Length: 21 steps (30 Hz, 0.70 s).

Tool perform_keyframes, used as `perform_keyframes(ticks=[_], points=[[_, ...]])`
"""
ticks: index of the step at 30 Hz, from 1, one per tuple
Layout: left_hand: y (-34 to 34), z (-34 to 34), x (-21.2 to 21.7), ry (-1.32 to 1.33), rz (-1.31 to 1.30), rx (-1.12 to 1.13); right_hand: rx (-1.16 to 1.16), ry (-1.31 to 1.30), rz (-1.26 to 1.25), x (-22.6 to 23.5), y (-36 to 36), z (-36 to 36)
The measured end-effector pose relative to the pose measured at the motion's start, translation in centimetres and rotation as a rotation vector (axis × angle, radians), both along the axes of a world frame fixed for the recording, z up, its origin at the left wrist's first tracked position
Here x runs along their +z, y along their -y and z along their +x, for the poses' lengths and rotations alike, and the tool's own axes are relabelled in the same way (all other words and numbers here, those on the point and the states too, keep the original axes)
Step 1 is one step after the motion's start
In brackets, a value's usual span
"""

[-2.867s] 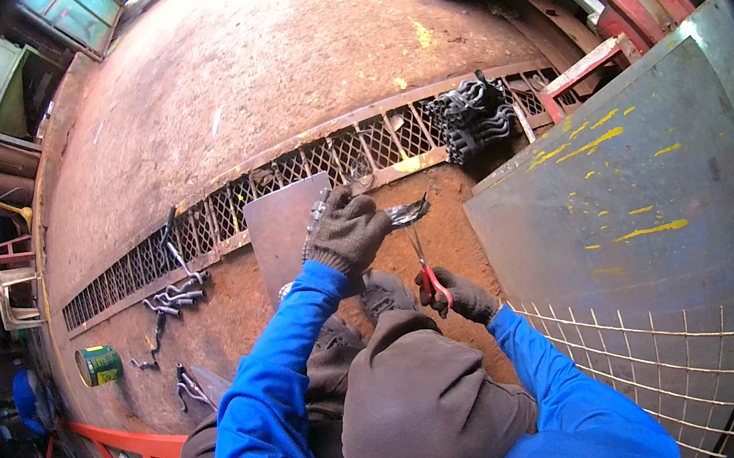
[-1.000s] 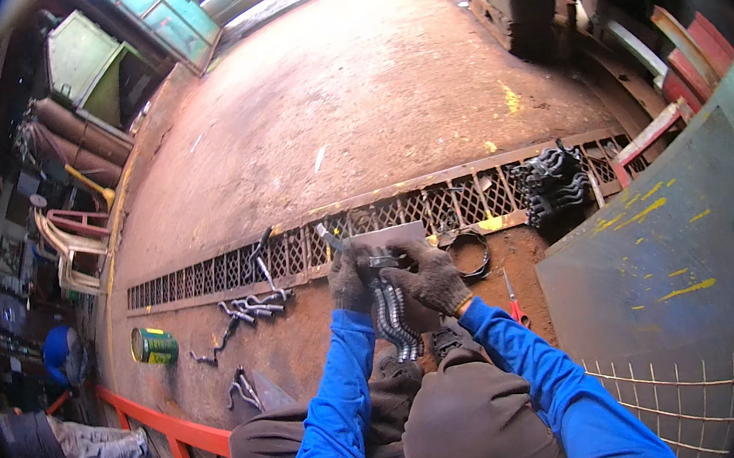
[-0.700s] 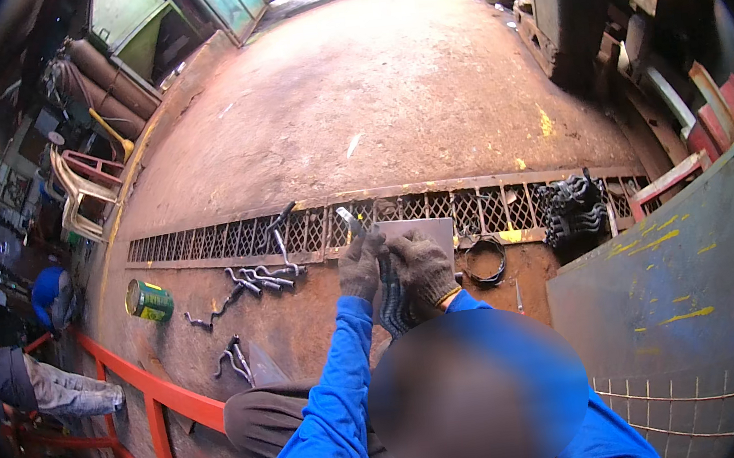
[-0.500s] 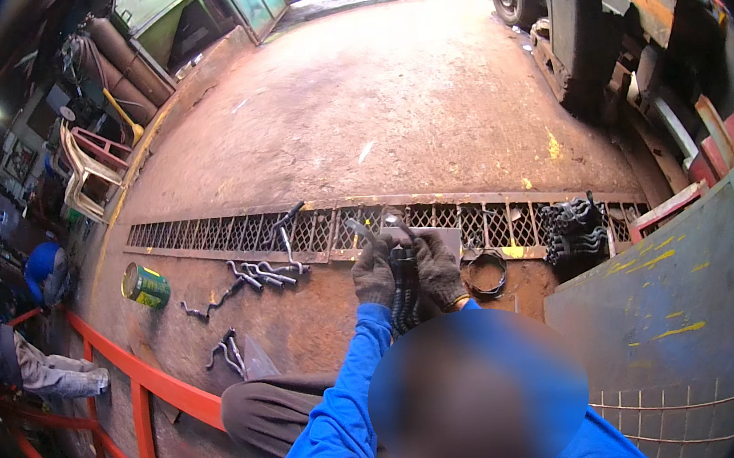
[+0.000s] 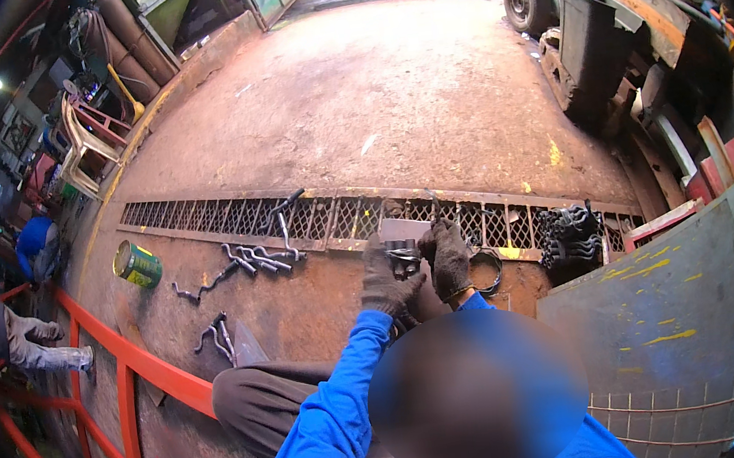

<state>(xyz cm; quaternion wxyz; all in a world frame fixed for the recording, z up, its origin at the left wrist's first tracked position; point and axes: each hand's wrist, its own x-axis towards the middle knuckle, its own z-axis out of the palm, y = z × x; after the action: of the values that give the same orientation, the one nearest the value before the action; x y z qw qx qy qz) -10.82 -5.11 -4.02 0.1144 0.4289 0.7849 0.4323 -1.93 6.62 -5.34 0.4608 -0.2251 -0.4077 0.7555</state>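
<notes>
A bundle of dark bent metal rods is held upright in front of me, its ends facing up. My left hand, in a dark knit glove, is wrapped around the bundle's left side. At the bundle's right edge my right hand, also gloved, has its fingers curled; what they pinch is too small to tell. Just beyond the bundle lies a flat grey metal piece. Next to my right wrist a coil of dark wire rests on the ground.
Loose bent rods lie left of me, with more rods nearer. A green can lies tipped. Stacked dark rods sit right on the floor grating. A red rail and metal sheet flank me; another person is left.
The bundle has tipped so that its ends face me. My left hand has shifted lower around it, and my right hand has moved slightly right, to its edge.
</notes>
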Motion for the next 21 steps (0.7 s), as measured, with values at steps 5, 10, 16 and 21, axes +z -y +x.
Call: perform_keyframes(ticks=[5,10,16,21], points=[[-1.7,4.2,5.2,0.22,-0.545,0.445,-0.025,0.025,-0.034,0.6,-1.1,1.6],[-2.6,5.5,4.9,-0.096,-0.708,0.44,-0.057,0.236,0.048,2.5,0.1,3.3],[-3.1,4.9,5.7,-0.199,-0.713,0.013,-0.1,0.935,0.931,0.0,-1.6,10.8],[-3.9,3.5,7.1,-0.219,-0.706,-0.349,0.128,0.561,-0.18,2.8,2.0,13.3]])
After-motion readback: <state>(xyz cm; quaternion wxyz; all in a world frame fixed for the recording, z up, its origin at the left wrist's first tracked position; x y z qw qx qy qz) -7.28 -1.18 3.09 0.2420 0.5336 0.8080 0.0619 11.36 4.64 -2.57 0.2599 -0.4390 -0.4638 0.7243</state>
